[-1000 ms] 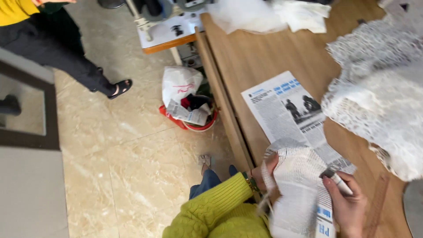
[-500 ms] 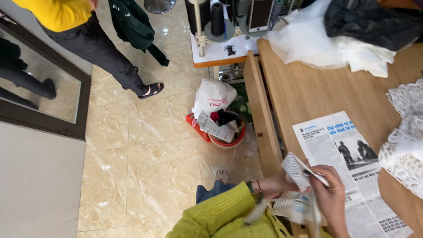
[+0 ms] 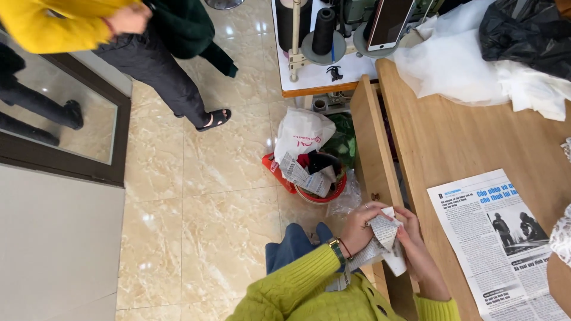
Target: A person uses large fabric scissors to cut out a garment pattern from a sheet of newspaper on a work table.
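Fingers (image 3: 373, 209) of the left hand (image 3: 364, 229) curl over the top of a crumpled newspaper scrap (image 3: 385, 241), while the right hand (image 3: 419, 252) closes on its right edge; the scrap sits between both hands, lower centre of the frame, beside the wooden table (image 3: 452, 137).

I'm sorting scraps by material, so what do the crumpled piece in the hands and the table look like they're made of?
The crumpled piece, held by the left hand and right hand, looks like thin matte newsprint: printed columns, soft creases. The table looks like wood or wood-look laminate, smooth, with visible grain.
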